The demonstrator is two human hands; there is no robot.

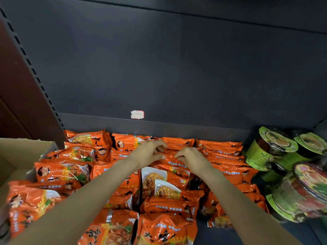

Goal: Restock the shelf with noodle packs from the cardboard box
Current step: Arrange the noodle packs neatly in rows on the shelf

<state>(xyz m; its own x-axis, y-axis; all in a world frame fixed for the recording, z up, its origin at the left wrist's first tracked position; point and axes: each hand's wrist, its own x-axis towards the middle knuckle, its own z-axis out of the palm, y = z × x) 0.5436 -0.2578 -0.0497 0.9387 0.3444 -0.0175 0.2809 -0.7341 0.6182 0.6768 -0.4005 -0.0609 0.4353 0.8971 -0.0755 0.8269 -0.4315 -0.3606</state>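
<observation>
Shelving in dark metal is filling most of the view: the shelf is running behind and beneath both hands, its back panel rising well above them, with a small pale label stuck just beyond the fingertips. Off to the left of the left hand, the cardboard box is standing open against the shelf's end, with orange packs spilling around its near edge. Well to the right of the right hand, green-lidded noodle bowls are sitting in a stack, some tilted.

Orange noodle packs are covering the shelf floor around and under both forearms, some lying flat, others standing on edge in rows toward the back. The left hand and the right hand are working almost touching, fingers curled down onto the top edge of one upright noodle pack near the back row; each appears to be pinching its crimped upper seam, though the exact contact is partly hidden by the knuckles.

Judging by the glossy film, these packs are likely light, slippery and springy with trapped air, while the noodle block inside would be brittle, so squeezing the middle is risking breakage. Taking hold along the sealed seam or by the two short ends, and sliding rather than pressing, seems the safer way to be seating each one in its row.
</observation>
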